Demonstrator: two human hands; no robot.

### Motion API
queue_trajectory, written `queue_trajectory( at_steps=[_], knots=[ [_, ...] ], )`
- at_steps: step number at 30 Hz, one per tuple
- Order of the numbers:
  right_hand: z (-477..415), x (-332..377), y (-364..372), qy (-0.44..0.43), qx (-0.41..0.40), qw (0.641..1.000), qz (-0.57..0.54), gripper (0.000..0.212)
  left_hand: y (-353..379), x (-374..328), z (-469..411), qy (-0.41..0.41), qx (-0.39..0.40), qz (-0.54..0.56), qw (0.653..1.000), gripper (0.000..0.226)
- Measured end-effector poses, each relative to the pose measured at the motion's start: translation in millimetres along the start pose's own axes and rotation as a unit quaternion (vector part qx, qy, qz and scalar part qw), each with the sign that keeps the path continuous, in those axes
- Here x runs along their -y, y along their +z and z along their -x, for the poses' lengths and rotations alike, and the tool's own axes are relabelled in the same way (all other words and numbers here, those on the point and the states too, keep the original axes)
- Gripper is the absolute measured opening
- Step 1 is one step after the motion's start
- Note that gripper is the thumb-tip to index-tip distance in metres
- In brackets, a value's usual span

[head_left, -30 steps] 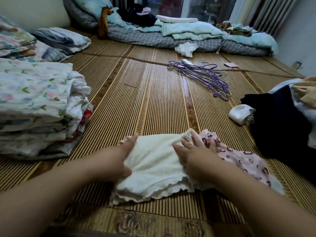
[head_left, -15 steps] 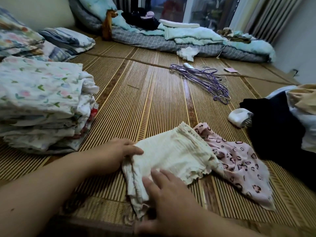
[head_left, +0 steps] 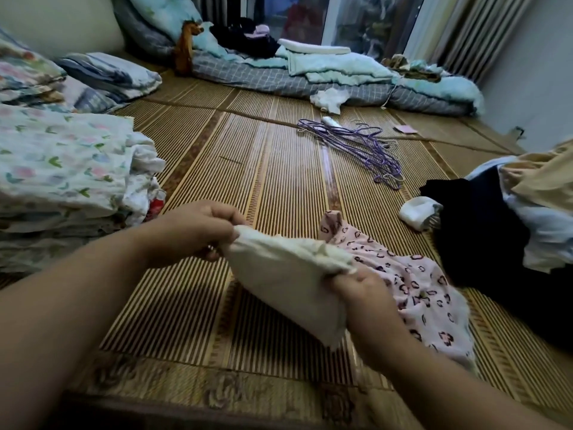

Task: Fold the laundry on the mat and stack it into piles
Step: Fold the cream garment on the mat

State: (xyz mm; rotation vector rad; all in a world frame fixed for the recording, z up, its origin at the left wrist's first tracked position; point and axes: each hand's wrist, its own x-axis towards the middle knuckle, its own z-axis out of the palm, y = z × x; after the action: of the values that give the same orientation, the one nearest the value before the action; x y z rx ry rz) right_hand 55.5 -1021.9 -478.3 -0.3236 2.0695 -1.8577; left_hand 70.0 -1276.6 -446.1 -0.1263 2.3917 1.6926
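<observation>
Seen from the head camera, a folded cream garment (head_left: 285,280) is held just above the woven mat (head_left: 279,169) near six o'clock. The left hand (head_left: 198,231) has its grip pinched on one end and the right hand (head_left: 362,293) has its grip closed on the other, above a pink patterned garment (head_left: 418,287) lying flat. The folding looks done and stacking seems the step in hand: the next move likely calls for carrying it level to the folded floral pile (head_left: 62,169) at nine o'clock, keeping both ends taut, while the dark unfolded heap (head_left: 477,231) waits at three o'clock.
</observation>
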Motion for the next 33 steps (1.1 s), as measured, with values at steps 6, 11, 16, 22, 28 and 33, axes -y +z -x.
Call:
queue_trajectory(
  at_steps=[6,11,16,22,28,33],
  knots=[
    [-25,-23,-28,0.220,-0.075,0.965,0.120,0.028,45,-4,-38,-0.036,-0.022,-0.099,0.994,0.048],
    [-20,-24,-35,0.227,-0.031,0.906,0.355,0.087,71,14,-58,-0.136,-0.022,-0.276,0.951,0.052],
    [-19,-27,-34,0.216,-0.022,0.886,0.409,0.090,79,16,-66,-0.205,-0.073,-0.243,0.945,0.040],
    [-21,-25,-31,0.211,-0.020,0.911,0.354,0.082,67,3,-57,-0.118,0.008,-0.056,0.991,0.028],
    [-27,-9,-12,0.145,-0.042,0.959,0.241,0.071,51,-21,-32,0.011,0.050,0.160,0.986,0.043],
    [-38,15,14,0.126,0.019,0.973,-0.194,0.068,18,-36,-7,0.072,0.034,0.288,0.954,0.056]
  ],
)
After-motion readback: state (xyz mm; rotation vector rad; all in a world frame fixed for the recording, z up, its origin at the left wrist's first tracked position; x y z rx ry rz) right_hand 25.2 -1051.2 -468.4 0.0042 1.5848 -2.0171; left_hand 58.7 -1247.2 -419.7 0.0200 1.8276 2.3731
